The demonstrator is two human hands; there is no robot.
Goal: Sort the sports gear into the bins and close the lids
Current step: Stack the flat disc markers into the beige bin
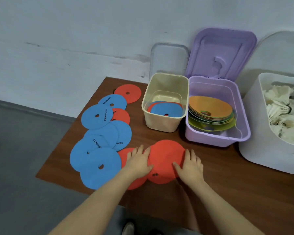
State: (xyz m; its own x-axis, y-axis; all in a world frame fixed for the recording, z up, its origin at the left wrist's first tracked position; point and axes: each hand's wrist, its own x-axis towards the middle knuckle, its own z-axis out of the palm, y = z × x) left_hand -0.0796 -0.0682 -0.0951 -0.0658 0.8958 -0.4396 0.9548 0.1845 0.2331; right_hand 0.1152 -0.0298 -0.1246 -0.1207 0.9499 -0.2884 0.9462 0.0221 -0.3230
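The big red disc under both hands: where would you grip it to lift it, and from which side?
Grip the red disc at its rim, probably the near edge. It lies flat on the table, partly over another red disc, so the left hand and right hand can only press its face.

Matt discs (166,160), glossy plastic bins (165,119)

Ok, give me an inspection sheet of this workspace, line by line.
Surface: brown wooden table, against a wall.
Job's things: blue discs and red discs loose on the table; cream bin holds a few; purple bin holds a stack, purple lid up; white bin holds shuttlecocks.
Clutter: clear lid leaning on the wall.
Hands: left hand and right hand flat on the red discs.
Cables: nothing seen.
Surroundings: grey wall, grey floor.
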